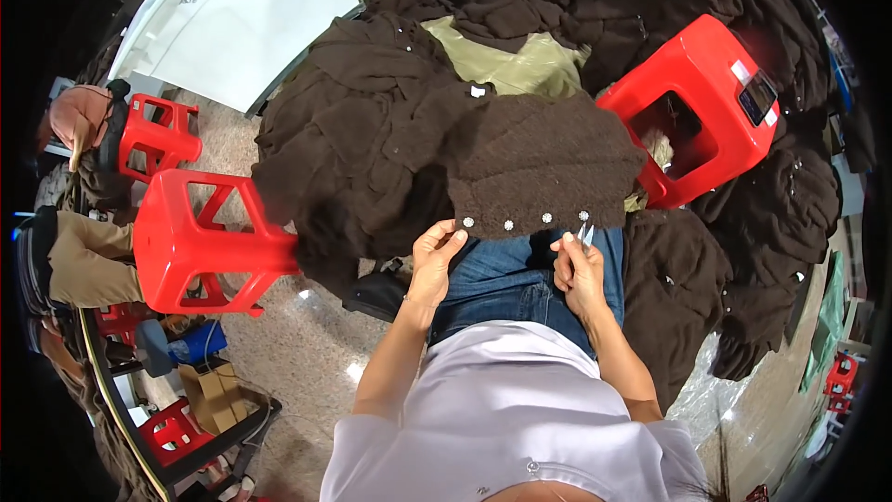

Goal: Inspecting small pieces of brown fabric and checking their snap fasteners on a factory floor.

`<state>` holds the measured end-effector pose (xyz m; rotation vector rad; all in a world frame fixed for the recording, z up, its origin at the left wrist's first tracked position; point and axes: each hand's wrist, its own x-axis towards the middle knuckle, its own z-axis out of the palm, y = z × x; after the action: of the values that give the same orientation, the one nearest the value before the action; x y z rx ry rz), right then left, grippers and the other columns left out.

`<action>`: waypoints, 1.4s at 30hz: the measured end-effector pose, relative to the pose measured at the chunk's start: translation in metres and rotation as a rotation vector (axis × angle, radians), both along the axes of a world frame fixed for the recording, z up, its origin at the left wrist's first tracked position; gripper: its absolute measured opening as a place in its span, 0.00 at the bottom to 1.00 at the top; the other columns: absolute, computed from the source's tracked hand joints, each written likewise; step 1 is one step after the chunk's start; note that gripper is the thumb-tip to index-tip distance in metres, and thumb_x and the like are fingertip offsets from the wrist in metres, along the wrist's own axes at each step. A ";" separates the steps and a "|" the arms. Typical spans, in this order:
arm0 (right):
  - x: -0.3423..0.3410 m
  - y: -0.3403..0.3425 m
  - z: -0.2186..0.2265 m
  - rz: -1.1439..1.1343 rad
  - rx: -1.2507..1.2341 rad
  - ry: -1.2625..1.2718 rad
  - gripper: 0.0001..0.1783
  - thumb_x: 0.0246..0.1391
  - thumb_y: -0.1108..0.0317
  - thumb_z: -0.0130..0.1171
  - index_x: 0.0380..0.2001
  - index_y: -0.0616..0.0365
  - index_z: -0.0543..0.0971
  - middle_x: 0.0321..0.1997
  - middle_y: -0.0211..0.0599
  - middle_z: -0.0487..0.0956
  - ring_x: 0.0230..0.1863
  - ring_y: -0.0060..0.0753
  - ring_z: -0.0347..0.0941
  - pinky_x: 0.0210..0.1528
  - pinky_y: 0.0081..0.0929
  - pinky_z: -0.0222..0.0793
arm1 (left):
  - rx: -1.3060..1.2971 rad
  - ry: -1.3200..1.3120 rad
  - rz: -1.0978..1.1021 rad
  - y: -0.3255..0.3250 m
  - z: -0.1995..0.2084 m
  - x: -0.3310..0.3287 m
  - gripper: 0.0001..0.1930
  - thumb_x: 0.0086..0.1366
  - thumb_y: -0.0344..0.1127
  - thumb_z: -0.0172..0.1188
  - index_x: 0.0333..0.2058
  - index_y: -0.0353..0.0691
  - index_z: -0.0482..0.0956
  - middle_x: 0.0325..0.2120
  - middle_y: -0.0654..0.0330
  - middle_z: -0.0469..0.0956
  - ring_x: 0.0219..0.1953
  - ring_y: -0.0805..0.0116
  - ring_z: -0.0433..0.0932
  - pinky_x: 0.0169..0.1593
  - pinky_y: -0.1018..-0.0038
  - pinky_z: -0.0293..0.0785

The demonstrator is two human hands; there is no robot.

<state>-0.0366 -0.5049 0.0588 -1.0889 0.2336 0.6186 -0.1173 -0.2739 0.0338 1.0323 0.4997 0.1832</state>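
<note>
A dark brown knitted garment [548, 158] lies across my lap, over blue jeans. Several shiny round buttons [508, 225] run in a row along its near edge. Beside the leftmost button, my left hand [437, 256] pinches that edge between thumb and fingers. Closed around small thread snips [586, 235], my right hand [578, 270] is at the right end of the row. The silvery blades point up, close to the rightmost button [583, 216]; whether they touch it I cannot tell.
Brown garments [344, 121] are heaped left and ahead, with more piled at right. A red stool [200, 242] stands at left; another red stool [706, 102] at right bears a phone [757, 98]. A white table [251, 19] is far left. People sit at the left edge.
</note>
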 end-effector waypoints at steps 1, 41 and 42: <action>-0.001 0.002 0.001 0.037 -0.126 -0.123 0.14 0.64 0.59 0.57 0.30 0.59 0.77 0.11 0.21 0.61 0.11 0.13 0.52 0.14 0.18 0.45 | -0.001 -0.003 0.003 -0.001 0.000 -0.001 0.09 0.65 0.26 0.61 0.44 0.36 0.80 0.38 0.69 0.79 0.40 0.82 0.73 0.50 0.82 0.67; 0.006 0.082 0.013 0.214 -0.510 -1.357 0.09 0.45 0.80 0.64 0.32 0.59 0.78 0.33 0.37 0.75 0.27 0.33 0.76 0.27 0.27 0.72 | 0.095 -0.154 0.080 -0.016 0.003 0.003 0.04 0.60 0.21 0.65 0.34 0.33 0.79 0.36 0.70 0.71 0.33 0.84 0.66 0.38 0.86 0.64; 0.004 0.081 0.013 0.201 -0.435 -1.241 0.07 0.47 0.79 0.64 0.31 0.59 0.78 0.33 0.37 0.75 0.27 0.31 0.75 0.28 0.26 0.71 | 0.132 -0.145 0.084 -0.017 0.004 0.002 0.05 0.60 0.21 0.65 0.34 0.33 0.79 0.37 0.70 0.71 0.33 0.85 0.66 0.38 0.86 0.65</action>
<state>-0.0322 -0.4240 0.0714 -1.7370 -0.8605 -0.0291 -0.1151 -0.2909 0.0381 1.1183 0.4037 0.3669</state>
